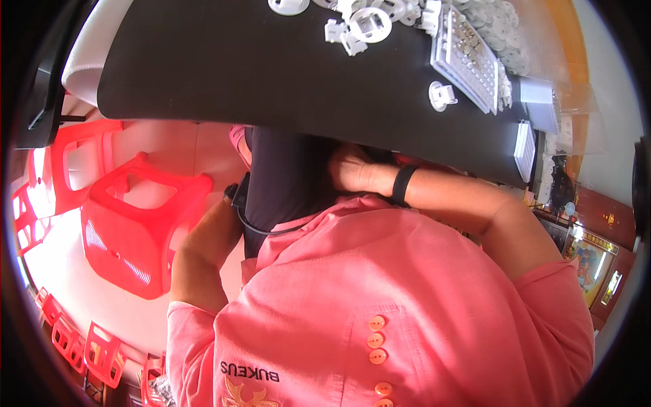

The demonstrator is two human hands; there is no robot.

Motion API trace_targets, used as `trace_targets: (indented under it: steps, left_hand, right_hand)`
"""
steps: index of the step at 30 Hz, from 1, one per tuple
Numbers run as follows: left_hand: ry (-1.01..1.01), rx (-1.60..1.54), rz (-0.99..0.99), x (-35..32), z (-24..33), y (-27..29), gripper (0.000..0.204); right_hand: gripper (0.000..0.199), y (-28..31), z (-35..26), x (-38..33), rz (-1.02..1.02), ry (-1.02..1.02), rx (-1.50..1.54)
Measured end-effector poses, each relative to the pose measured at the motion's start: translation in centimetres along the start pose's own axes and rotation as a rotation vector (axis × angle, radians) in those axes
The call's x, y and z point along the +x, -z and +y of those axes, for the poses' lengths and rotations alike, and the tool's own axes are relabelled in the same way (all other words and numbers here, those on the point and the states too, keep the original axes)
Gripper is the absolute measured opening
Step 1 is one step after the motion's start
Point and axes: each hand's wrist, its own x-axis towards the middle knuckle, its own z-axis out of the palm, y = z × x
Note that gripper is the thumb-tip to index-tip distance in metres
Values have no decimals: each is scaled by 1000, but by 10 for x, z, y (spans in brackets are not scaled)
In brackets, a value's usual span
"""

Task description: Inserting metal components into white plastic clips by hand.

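Scene: While the person in a pink shirt bends forward, both hands sit below the black bench (224,68).
Trays: white gridded tray (468,57) holds small pale parts; ring-shaped white plastic pieces (369,24) lie loose beside it.
Right hand (352,169): fingers hidden against dark trousers (285,176); spread cannot be told.
Left hand (234,197): mostly hidden beside a black cable (268,230); grip unclear.
Floor: glossy red plastic stool (135,230).

Person's body: right hand (352,171) resting palm-down, fingers loosely curled, at the lap, dark band on its wrist, forearm bent in from the right; left hand (234,197) mostly hidden, left elbow bent near the left side.
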Motion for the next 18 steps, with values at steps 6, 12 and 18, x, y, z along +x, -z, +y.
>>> trace_targets:
  steps: [6, 12, 18]
  left_hand:
    - [-6, 13, 79, -4, 5, 0, 31]
    - [-18, 40, 149, -28, 21, 35, 32]
    - [-54, 74, 196, -55, 30, 51, 32]
  right_hand:
    - [14, 30, -10, -7, -202, 42, 185]
    - [20, 42, 6, -46, -33, 137, 981]
    - [19, 24, 63, -77, 467, -167, 1673]
